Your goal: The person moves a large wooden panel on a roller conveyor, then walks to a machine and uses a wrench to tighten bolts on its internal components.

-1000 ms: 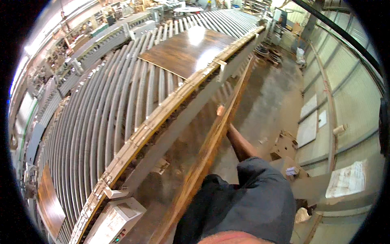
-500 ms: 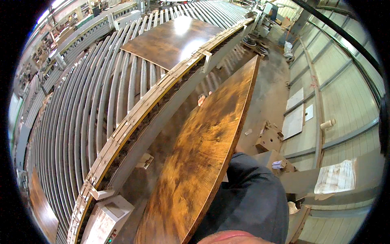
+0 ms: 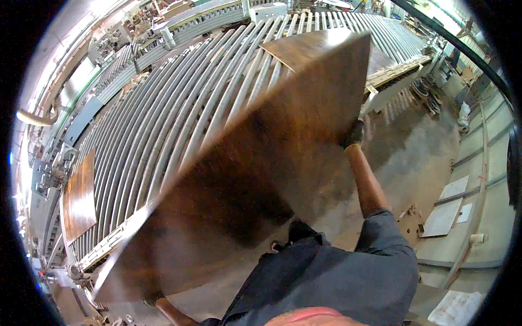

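Observation:
A large brown wood-grain board [image 3: 244, 179] slants across the middle of the view, tilted up and blurred by motion. Its far long edge reaches over the rollers. Closed on the board's right edge is my right hand [image 3: 353, 135], in a dark glove, with the arm stretched out. My left hand [image 3: 154, 298], also gloved, grips the near edge at the lower left; its fingers are partly hidden and smeared. Beyond the raised board, a second brown board [image 3: 293, 49] lies flat on the roller conveyor [image 3: 217, 70], partly covered from sight.
Another brown board [image 3: 80, 195] lies at the conveyor's left end. A wooden side rail [image 3: 399, 73] borders the rollers. On the right stand a ribbed wall [image 3: 492, 179], pale panels [image 3: 446, 209] and a cardboard box [image 3: 410, 223]. Dark coiled items [image 3: 426, 96] lie on the dusty floor [image 3: 402, 157].
The board was on edge beside the conveyor; now it has swung up and left, its top edge over the rollers. Both my hands have come into clearer view, and my view has turned left.

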Tool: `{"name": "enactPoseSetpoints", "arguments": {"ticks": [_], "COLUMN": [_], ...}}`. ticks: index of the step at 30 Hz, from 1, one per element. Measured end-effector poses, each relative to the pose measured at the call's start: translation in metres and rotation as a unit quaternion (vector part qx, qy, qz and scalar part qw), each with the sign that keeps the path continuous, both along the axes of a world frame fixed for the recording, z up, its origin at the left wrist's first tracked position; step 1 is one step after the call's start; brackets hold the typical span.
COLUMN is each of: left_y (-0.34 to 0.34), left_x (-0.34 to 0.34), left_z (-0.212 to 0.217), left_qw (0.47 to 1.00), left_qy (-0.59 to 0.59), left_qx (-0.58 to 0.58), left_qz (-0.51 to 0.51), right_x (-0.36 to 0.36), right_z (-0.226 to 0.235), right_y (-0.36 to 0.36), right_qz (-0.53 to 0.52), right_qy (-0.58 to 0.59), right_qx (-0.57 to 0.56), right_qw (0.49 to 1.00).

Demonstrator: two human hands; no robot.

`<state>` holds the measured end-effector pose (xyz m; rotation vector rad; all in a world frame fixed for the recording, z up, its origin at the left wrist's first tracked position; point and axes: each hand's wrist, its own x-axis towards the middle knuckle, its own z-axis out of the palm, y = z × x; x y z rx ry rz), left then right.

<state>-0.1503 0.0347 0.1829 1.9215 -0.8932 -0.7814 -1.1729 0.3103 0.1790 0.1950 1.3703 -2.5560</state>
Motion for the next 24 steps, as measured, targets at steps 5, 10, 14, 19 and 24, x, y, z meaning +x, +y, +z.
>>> {"name": "enactPoseSetpoints", "arguments": {"ticks": [5, 10, 14, 19, 24], "left_y": [-0.065, -0.156, -0.271, -0.387, -0.453], "left_x": [-0.008, 0.006, -0.056, -0.110, -0.139], "left_z": [0.005, 0.053, 0.029, 0.001, -0.046], "left_qw": [1.000, 0.995, 0.987, 0.965, 0.948], "left_qy": [0.011, -0.087, -0.152, -0.243, -0.273], "left_qx": [-0.009, -0.010, 0.032, 0.092, 0.160], "left_qz": [0.009, 0.039, 0.037, 0.047, 0.043], "right_x": [-0.114, -0.106, -0.192, -0.243, -0.263], "right_z": [0.004, 0.039, 0.024, 0.009, -0.030], "right_y": [-0.046, -0.169, -0.234, -0.337, -0.384], "right_qz": [0.043, 0.097, 0.127, 0.218, 0.237], "right_qy": [0.036, 0.120, 0.153, 0.156, 0.119], "right_qx": [0.236, 0.513, 0.508, 0.444, 0.486], "right_qw": [0.970, 0.844, 0.838, 0.855, 0.833]}}
